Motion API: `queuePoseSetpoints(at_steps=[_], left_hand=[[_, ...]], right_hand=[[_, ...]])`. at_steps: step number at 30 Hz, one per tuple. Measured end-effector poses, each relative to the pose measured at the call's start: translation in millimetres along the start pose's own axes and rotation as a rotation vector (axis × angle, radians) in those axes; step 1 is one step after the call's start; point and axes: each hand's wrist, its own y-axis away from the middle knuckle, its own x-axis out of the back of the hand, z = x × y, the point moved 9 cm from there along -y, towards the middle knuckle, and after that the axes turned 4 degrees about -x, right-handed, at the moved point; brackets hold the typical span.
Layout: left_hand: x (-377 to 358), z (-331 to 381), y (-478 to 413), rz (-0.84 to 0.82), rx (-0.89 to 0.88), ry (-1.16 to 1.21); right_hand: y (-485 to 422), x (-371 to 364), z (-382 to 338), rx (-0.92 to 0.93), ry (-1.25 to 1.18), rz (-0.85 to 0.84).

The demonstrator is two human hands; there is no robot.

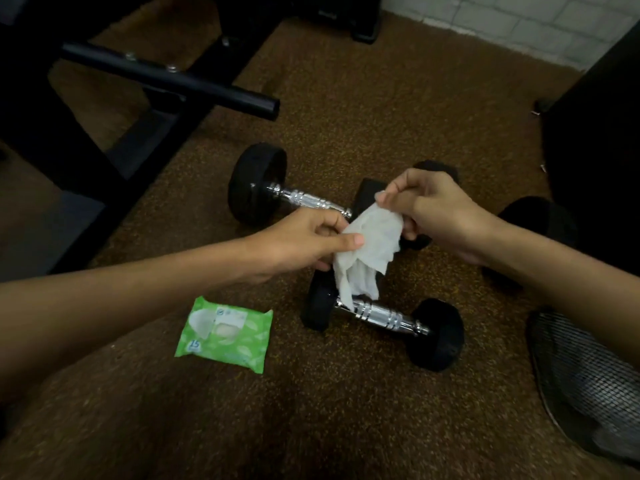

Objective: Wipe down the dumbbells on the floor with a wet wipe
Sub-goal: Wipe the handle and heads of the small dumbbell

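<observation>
Holding a white wet wipe [370,244] between both hands, the person reaches over two dumbbells that lie on the brown speckled floor [346,98]. We note that the left hand [304,244] pinches the wipe's left edge between the thumb and curled fingers. The right hand [433,209] pinches the upper right corner between the thumb and forefinger, with its other fingers curled below. The hands are apart, joined only by the wipe, which is creased and partly unfolded, and its lower folds hang down. We locate the far dumbbell [304,199] just beyond the hands: its chrome handle runs from a black head on the left to a second black head largely hidden behind the wipe and the right hand. The near dumbbell [384,315] lies below the hands, angled down to the right, with a black head at each end of a ribbed chrome handle. The wipe's hanging tip overlaps that handle close to its left head (we cannot tell whether it actually touches the metal). A green wipe pack [225,332] lies flat on the floor to the left of the near dumbbell, apart from it, with its top flap peeled open. We also record a black metal frame [166,74] with a round bar at upper left, a wire fan grille [581,375] at lower right, and a white brick wall [519,19] along the top right edge.
</observation>
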Motion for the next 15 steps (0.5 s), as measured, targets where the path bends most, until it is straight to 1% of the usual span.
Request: queuePoseSetpoints(at_steps=[2, 5, 7, 10, 12, 15], left_hand=[[-5, 1, -7, -0.020, -0.004, 0.009], [-12, -4, -20, 0.002, 0.017, -0.023], [-20, -7, -26, 0.004, 0.041, 0.027], [-34, -13, -29, -0.051, 0.085, 0.108], [-38, -13, -32, -0.092, 0.052, 0.013], [-34, -8, -38, -0.095, -0.067, -0.194]], right_hand=[[2, 14, 18, -0.021, -0.012, 0.035], [4, 28, 48, -0.056, -0.015, 0.088], [5, 31, 63, -0.074, -0.023, 0.114], [7, 28, 79, -0.094, -0.078, 0.109], [9, 23, 81, -0.079, -0.106, 0.082], [11, 16, 82, -0.093, -0.079, 0.005]])
